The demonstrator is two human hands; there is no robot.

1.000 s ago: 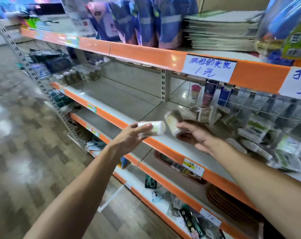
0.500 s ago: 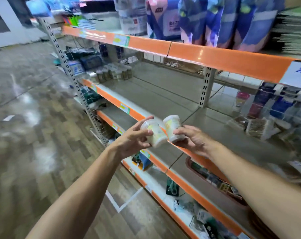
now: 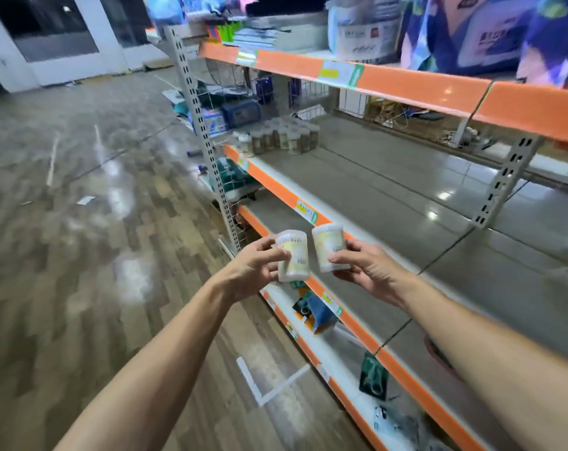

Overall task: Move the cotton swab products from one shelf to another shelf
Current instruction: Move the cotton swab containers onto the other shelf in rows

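- L hand (image 3: 255, 266): fingers curled round a cotton swab tub (image 3: 293, 255), thumb on the near face, other fingertips behind it. Tub roughly upright, top tipped a bit away.
- R hand (image 3: 367, 270): thumb + fingers pinch the lower part of a 2nd swab tub (image 3: 329, 245), also about upright w/ slight lean to the left.
- The 2 tubs sit just beside each other in mid-air, narrow gap btwn them, not touching as far as I can tell. Both held in front of the orange edge (image 3: 286, 193) of the middle shelf (image 3: 390, 190), near its front lip, not resting on it.
- Labels on the tubs: pale yellow/green, text too blurred to read.
- Far left end of that same shelf: cluster of similar small jars (image 3: 282, 138), standing upright, packed close.
- Top shelf (image 3: 406, 81): blue/pink soft packs (image 3: 471, 34) at right, stacked flat items (image 3: 269, 35) further left.
- Lower shelves, nearer the floor: a few dark carded items (image 3: 372, 375), details unclear.
- Left of the racking: wood-pattern floor (image 3: 80, 255), glossy, w/ white tape marks.
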